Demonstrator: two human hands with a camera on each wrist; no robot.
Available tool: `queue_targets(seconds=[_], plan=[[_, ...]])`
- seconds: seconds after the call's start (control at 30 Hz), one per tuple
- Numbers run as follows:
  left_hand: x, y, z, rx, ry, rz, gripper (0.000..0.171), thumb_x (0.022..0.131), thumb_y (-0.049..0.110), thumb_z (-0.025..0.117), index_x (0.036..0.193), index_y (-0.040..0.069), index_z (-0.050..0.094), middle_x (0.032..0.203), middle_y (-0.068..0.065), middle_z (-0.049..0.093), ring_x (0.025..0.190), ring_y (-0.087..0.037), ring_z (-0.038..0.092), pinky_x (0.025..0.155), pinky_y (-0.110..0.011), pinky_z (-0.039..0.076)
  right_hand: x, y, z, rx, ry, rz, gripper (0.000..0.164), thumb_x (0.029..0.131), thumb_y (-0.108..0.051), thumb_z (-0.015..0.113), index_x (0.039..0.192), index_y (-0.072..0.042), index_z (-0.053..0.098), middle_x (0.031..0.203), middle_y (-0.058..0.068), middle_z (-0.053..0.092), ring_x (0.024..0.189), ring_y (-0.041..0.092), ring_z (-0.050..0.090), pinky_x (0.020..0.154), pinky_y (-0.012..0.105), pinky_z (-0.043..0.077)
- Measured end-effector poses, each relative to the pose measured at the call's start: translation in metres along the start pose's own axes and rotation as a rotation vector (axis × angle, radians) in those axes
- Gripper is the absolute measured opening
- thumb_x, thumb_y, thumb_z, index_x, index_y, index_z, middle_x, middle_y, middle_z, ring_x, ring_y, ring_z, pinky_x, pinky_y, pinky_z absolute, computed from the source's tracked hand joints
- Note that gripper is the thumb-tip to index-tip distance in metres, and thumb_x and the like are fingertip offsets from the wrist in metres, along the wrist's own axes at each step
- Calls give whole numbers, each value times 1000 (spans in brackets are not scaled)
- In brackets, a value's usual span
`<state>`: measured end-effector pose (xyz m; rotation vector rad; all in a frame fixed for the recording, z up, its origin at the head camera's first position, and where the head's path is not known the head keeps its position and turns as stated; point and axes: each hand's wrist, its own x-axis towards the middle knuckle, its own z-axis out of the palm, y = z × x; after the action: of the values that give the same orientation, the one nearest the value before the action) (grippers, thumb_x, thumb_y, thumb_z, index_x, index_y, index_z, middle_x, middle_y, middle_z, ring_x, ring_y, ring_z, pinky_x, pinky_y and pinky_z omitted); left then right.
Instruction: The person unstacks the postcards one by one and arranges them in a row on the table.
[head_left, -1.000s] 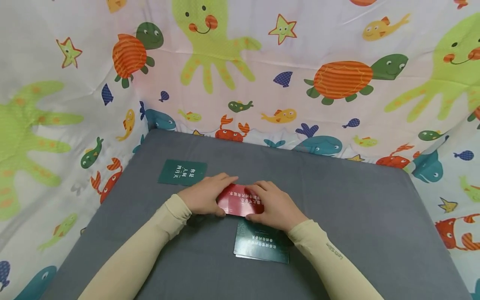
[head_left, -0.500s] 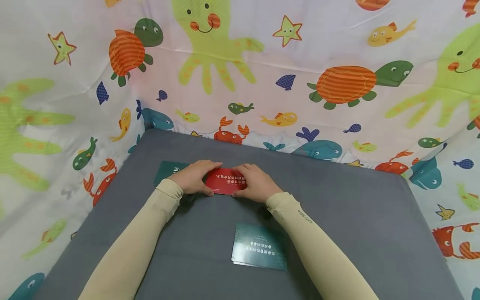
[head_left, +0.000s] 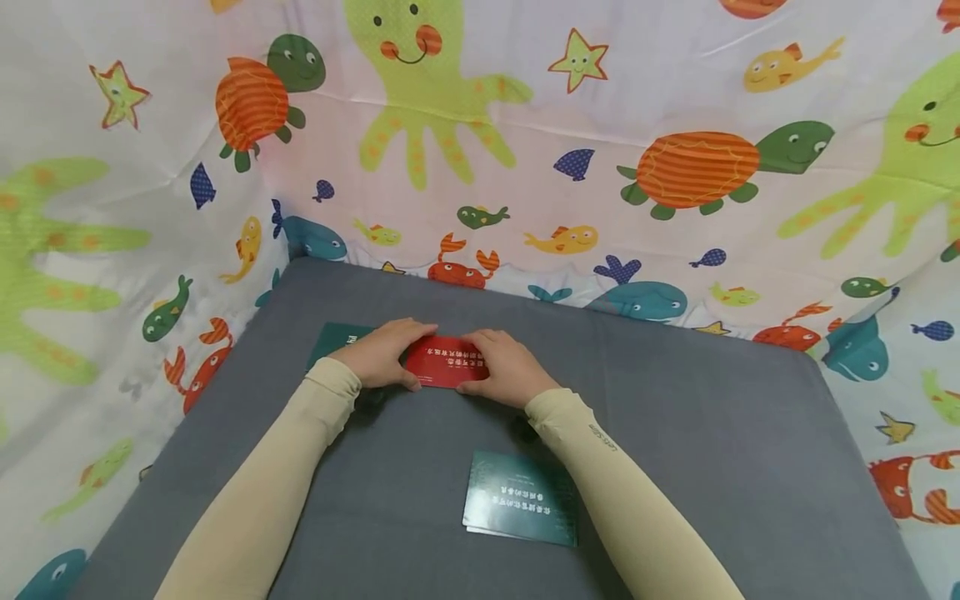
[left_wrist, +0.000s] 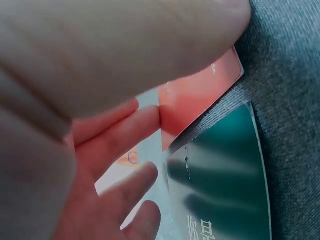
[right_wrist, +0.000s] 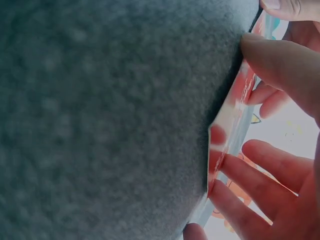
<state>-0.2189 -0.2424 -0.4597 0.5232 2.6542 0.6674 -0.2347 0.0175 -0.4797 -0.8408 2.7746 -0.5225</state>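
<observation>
A red card point(head_left: 444, 363) with white printed characters lies between my two hands on the far part of the grey table. My left hand point(head_left: 381, 353) holds its left end, thumb at the near edge and fingers at the far edge. At the other end my right hand point(head_left: 513, 368) holds it the same way. A dark green card point(head_left: 330, 340) lies just left of the red one, partly hidden by my left hand. In the left wrist view a narrow wedge of table shows between the red card point(left_wrist: 205, 97) and the green card point(left_wrist: 225, 150).
Several stacked green cards point(head_left: 513, 504) lie nearer to me, beside my right forearm; a second edge shows under the top one. The grey tabletop point(head_left: 697, 433) extends to the right. A curtain printed with sea animals point(head_left: 555, 108) stands around the back and sides.
Both hands have carried the red card away from me and to the left, from above the stacked green cards to beside the single green card. Over the last half second they have barely shifted.
</observation>
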Motion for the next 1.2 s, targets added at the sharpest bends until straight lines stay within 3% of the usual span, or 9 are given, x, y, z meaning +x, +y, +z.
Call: queue_targets(seconds=[0.23, 0.53, 0.77, 1.03, 1.2], plan=[[4, 6, 1, 16, 9, -9, 100, 84, 29, 93, 168, 12, 40, 170, -16, 44, 160, -42, 32, 125, -65, 38, -5, 2, 1, -18, 12, -8, 82, 88, -50, 86, 157, -21, 53, 157, 1, 58, 144, 27, 51, 119, 57, 48], [6, 3, 3, 46, 38, 7, 102, 81, 30, 95, 167, 12, 42, 165, -14, 50, 153, -37, 43, 129, -65, 31, -1, -2, -3, 4, 7, -11, 84, 86, -47, 89, 156, -19, 55, 156, 3, 59, 141, 27, 52, 116, 58, 50], [5, 3, 1, 63, 46, 9, 103, 81, 31, 95, 166, 11, 43, 165, -14, 50, 154, -37, 43, 130, -66, 29, 2, -4, -2, -1, -1, -5, 83, 86, -46, 89, 156, -19, 55, 156, 2, 59, 141, 27, 52, 117, 57, 49], [4, 10, 2, 43, 48, -13, 106, 81, 29, 95, 168, 11, 38, 171, -14, 43, 161, -39, 32, 131, -68, 23, -7, -1, -8, 48, 3, 10, 86, 87, -49, 87, 159, -18, 51, 161, 3, 53, 147, 27, 49, 120, 54, 49], [2, 19, 4, 32, 75, 6, 115, 79, 33, 95, 171, 11, 30, 177, -13, 31, 166, -40, 18, 132, -69, 20, -36, 4, -19, 88, 70, 30, 87, 90, -52, 84, 162, -18, 49, 167, 5, 47, 153, 30, 46, 123, 54, 46]])
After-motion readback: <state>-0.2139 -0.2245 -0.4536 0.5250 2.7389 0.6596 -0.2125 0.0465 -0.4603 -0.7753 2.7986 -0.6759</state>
